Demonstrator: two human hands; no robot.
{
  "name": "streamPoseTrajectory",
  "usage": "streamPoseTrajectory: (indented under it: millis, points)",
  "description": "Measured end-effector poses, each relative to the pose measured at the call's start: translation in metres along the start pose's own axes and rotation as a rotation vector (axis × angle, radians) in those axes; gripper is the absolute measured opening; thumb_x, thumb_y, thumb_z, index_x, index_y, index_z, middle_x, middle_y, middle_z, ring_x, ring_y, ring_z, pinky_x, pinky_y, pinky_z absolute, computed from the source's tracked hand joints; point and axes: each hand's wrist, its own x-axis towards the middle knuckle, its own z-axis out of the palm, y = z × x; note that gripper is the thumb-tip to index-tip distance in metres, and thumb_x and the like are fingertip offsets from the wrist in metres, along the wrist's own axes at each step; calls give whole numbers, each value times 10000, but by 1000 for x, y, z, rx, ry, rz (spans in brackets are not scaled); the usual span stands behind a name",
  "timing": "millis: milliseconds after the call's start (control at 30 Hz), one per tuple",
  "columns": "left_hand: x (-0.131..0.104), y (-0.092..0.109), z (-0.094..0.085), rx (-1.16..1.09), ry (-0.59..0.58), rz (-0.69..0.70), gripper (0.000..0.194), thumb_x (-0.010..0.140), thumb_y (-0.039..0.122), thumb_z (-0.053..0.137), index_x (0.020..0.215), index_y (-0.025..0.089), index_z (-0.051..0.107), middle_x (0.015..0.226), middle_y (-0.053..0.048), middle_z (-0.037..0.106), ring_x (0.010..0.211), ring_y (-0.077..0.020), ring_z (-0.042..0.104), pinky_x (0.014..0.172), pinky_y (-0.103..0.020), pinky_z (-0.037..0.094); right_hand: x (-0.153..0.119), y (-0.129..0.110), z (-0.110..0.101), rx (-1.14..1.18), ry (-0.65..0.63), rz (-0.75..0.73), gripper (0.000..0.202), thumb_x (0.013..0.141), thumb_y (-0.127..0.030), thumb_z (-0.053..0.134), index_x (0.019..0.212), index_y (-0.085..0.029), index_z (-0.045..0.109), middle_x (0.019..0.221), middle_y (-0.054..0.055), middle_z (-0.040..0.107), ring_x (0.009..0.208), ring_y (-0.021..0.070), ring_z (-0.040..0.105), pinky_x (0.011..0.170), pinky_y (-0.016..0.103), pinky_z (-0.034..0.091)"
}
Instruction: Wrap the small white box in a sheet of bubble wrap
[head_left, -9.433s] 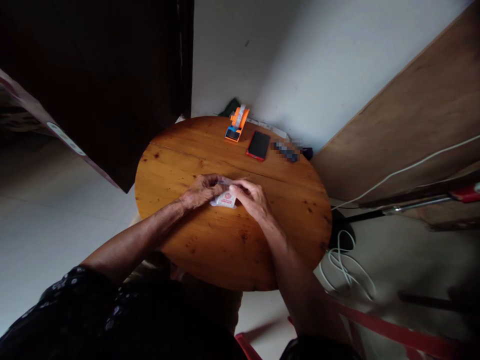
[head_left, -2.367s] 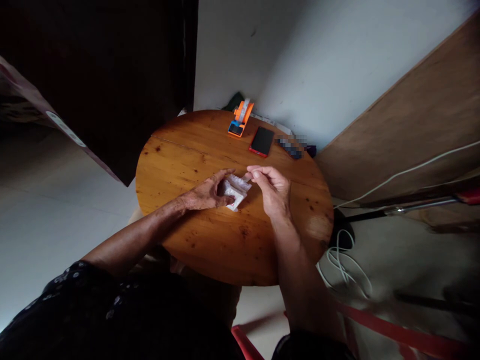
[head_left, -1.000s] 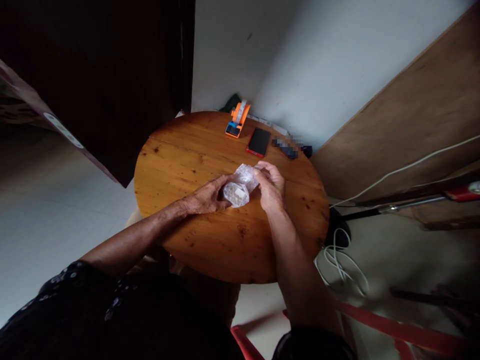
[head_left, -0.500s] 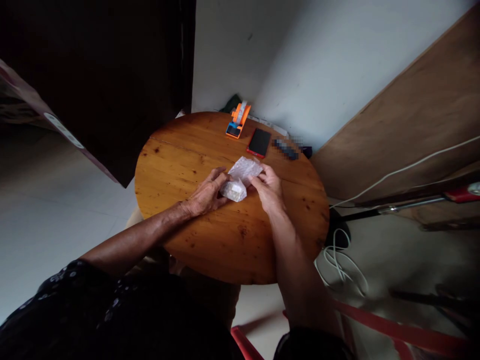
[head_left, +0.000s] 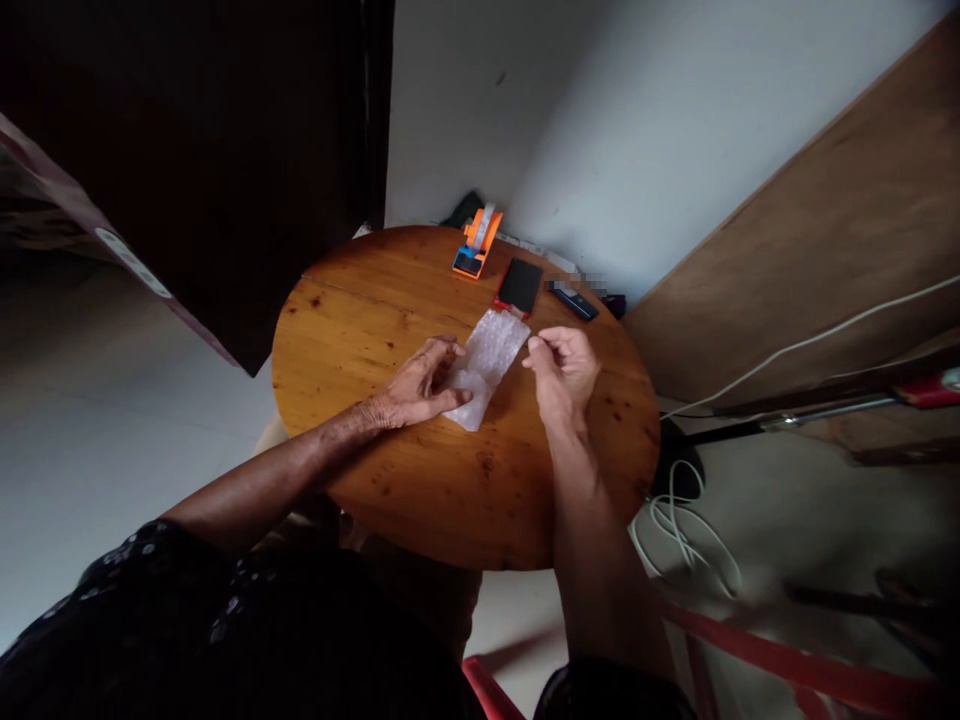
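A strip of clear bubble wrap (head_left: 495,345) lies slanted across the round wooden table, its near end folded over. What the fold covers cannot be made out. My left hand (head_left: 420,385) rests at the strip's left side, fingers and thumb spread apart, the thumb lying on the folded near end. Just off the strip's far right corner is my right hand (head_left: 568,370), raised a little, with thumb and fingertips pinched together. Whatever is in that pinch, if anything, is too small to tell.
Toward the back of the table (head_left: 337,330) stand an orange tape dispenser (head_left: 480,240), a dark phone-like device with red edges (head_left: 520,286) and a dark blue slim object (head_left: 574,300). A white wall rises behind. White cable (head_left: 679,530) lies coiled on the floor at right.
The bubble wrap now lies more spread out, its near end folded over the pale piece seen before. My right hand has moved right, off the wrap; my left thumb has come onto it.
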Motion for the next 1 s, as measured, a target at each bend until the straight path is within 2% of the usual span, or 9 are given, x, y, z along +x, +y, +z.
streamPoseTrajectory:
  millis: [133,233,433,533,633,767,900,1000]
  points:
    - [3,-2,-1,-183,-2,-141,497,805,446,686,1185,168,526,1109,-105,615,888,-188,596,747,-316,516,-9,-18,-2,45,-362,157,276,831,-460,636,740,-203,594,620,-10,618,500,108,581,492,253,449]
    - [6,-1,-4,-236,5,-228,381,814,394,657,1091,141,590,963,-70,642,800,-155,575,711,-276,477,-11,-18,0,-11,-499,204,356,826,-519,634,684,-198,576,587,-11,594,470,101,550,476,251,418]
    - [9,0,-4,-236,18,-345,287,792,251,638,1038,110,677,910,-73,677,734,-148,576,695,-281,464,-11,-16,0,-211,-511,200,433,815,-622,614,683,-216,545,565,-17,536,527,128,523,518,279,386]
    - [10,0,-6,-145,-13,-311,284,797,233,618,1031,105,715,970,-96,693,793,-172,609,727,-297,488,-12,-19,0,-260,-526,187,461,793,-670,614,706,-222,546,602,-16,541,571,137,509,553,289,383]
    - [10,1,-10,-54,-56,-249,351,792,240,614,1099,116,728,1069,-104,693,903,-210,632,805,-325,514,-15,-22,3,-304,-541,160,448,775,-671,628,802,-225,586,710,0,611,647,157,550,618,305,412]
    - [11,-2,-12,9,-62,-249,485,757,253,643,1218,113,691,1102,-108,684,978,-241,626,882,-355,514,-19,-24,8,-384,-538,139,403,743,-578,682,937,-229,627,789,13,657,701,180,586,664,319,428]
    - [11,-12,-9,-42,-41,-275,646,721,264,669,1340,98,593,1078,-110,678,976,-236,622,871,-366,518,-19,-20,10,-426,-517,129,174,797,-391,602,807,-218,622,684,4,629,626,164,552,612,301,385]
    - [10,-18,-6,-101,-29,-240,694,718,275,680,1372,83,548,1031,-111,675,921,-224,629,808,-347,527,-17,-15,8,-442,-456,89,133,797,-314,553,723,-215,600,618,-4,585,586,155,522,580,295,347]
